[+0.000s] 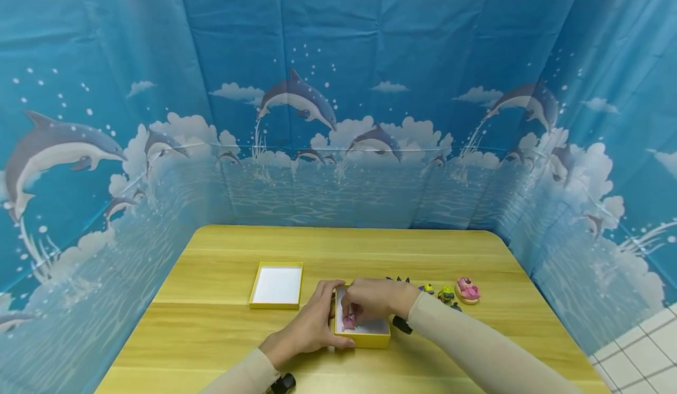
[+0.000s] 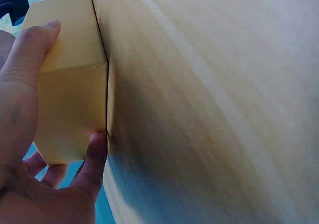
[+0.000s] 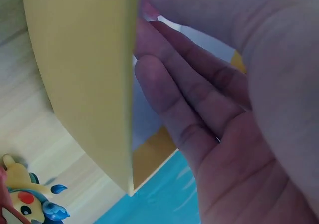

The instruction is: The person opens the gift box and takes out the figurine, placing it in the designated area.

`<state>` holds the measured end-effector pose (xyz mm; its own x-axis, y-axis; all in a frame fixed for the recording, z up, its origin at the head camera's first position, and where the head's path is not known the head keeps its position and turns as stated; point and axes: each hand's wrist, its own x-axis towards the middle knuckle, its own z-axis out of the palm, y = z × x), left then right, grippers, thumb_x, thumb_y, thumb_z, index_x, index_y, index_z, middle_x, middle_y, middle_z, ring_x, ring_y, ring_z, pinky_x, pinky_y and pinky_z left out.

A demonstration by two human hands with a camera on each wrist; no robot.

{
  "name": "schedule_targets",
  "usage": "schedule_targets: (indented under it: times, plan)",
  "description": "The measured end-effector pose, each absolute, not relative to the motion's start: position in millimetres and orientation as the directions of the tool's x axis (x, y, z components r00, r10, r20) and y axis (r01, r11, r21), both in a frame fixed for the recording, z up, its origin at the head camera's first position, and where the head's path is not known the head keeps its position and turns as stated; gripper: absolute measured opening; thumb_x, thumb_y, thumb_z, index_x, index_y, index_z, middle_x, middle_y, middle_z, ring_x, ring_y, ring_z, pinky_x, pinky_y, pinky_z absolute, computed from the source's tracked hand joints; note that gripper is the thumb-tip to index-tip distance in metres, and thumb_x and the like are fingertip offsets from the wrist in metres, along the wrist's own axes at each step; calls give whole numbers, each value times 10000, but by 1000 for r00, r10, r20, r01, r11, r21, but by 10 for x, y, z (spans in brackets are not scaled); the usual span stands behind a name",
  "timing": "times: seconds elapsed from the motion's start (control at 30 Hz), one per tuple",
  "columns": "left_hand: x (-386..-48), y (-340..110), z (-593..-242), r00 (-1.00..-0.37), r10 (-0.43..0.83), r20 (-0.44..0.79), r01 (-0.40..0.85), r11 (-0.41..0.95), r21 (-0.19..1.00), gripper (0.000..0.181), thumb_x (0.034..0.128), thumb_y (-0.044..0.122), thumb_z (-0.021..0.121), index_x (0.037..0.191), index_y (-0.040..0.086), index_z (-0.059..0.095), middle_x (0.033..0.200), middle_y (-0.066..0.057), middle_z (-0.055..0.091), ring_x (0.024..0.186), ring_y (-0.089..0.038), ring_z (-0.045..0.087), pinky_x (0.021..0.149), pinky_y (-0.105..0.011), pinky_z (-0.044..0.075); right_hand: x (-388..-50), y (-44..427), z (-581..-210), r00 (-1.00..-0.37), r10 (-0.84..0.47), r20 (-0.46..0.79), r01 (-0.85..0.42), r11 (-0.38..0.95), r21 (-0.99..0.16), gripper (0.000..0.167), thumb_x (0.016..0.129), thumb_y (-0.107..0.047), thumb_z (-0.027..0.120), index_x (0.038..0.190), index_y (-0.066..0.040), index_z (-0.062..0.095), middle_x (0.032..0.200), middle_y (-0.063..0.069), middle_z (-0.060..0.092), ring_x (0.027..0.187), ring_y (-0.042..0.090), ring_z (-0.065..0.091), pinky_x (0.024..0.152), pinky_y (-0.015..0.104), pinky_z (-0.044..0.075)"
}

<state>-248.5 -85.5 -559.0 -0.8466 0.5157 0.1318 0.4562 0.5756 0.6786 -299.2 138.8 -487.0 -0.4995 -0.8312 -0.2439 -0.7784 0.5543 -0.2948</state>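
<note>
A yellow open-topped box (image 1: pixel 370 340) with a white inside stands on the table. My left hand (image 1: pixel 312 323) grips its left side; in the left wrist view the thumb lies along one wall and fingertips press another wall of the box (image 2: pixel 70 109). My right hand (image 1: pixel 367 298) reaches down into the box and pinches a small pink toy figure (image 1: pixel 349 321) near its floor. The right wrist view shows only a sliver of the pink figure (image 3: pixel 149 9) at the thumb; the near box wall (image 3: pixel 84 74) and the fingers hide the rest.
A yellow-rimmed white lid (image 1: pixel 277 285) lies inner side up, left of the box. Several small toys sit to the right, including a pink bear figure (image 1: pixel 468 290) and a yellow-green figure (image 1: pixel 446 293). Blue dolphin curtains (image 1: pixel 338 188) hang behind the wooden table (image 1: pixel 211 335).
</note>
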Motion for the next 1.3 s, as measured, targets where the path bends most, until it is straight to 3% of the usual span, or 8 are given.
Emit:
schedule_targets:
  times: [0.23, 0.4, 0.6, 1.0, 1.13, 1.3]
  plan:
    - [-2466, -855, -5602, -845, 520, 125, 453, 572, 684, 1265, 844, 568, 1051, 1779, 95, 342, 1724, -139, 457, 1515, -292, 593, 1262, -483, 561, -2974, 1381, -4859, -497, -827, -262, -763, 560, -323, 272, 1038, -80, 894, 1287, -189, 885, 1197, -49, 881, 1009, 0, 786, 906, 158, 636]
    - [-2460, -855, -5601, -845, 519, 132, 459, 576, 676, 1277, 837, 562, 1057, 1782, 89, 341, 1728, -151, 457, 1518, -300, 601, 1267, -476, 562, -2976, 1357, -4907, -481, -840, -250, -775, 541, -326, 201, 1037, -85, 896, 1197, -206, 900, 1135, -83, 879, 978, -34, 764, 874, 124, 610]
    - [-2451, -854, -5601, -847, 517, 126, 455, 582, 674, 1271, 843, 578, 1048, 1784, 101, 339, 1735, -140, 451, 1393, -238, 614, 1203, -418, 574, -2955, 1361, -4918, -481, -849, -218, -787, 528, -319, 118, 1036, -134, 913, 1126, -196, 869, 1049, -94, 845, 886, -34, 718, 804, 129, 583]
    - [-2474, -853, -5621, -846, 517, 130, 457, 576, 678, 1277, 850, 586, 1042, 1786, 95, 325, 1719, -146, 453, 1465, -262, 605, 1239, -460, 570, -2971, 1423, -4896, -503, -847, -172, -779, 530, -335, 152, 1042, -120, 902, 1056, -191, 768, 962, -86, 778, 774, -49, 584, 731, 157, 532]
    - [-2479, -851, -5609, -848, 515, 128, 454, 579, 677, 1278, 849, 581, 1045, 1788, 98, 325, 1723, -141, 453, 1445, -253, 602, 1221, -449, 574, -2985, 1442, -4859, -520, -840, -154, -772, 539, -338, 145, 1054, -108, 880, 1089, -178, 758, 969, -74, 753, 780, -8, 574, 729, 177, 526]
    - [-2468, -850, -5594, -850, 513, 122, 452, 591, 668, 1277, 849, 589, 1042, 1788, 105, 325, 1729, -143, 451, 1407, -243, 609, 1199, -430, 583, -3004, 1481, -4860, -505, -855, -116, -786, 511, -348, 151, 1068, -103, 862, 1188, -167, 796, 1044, -59, 793, 842, 69, 671, 760, 167, 545]
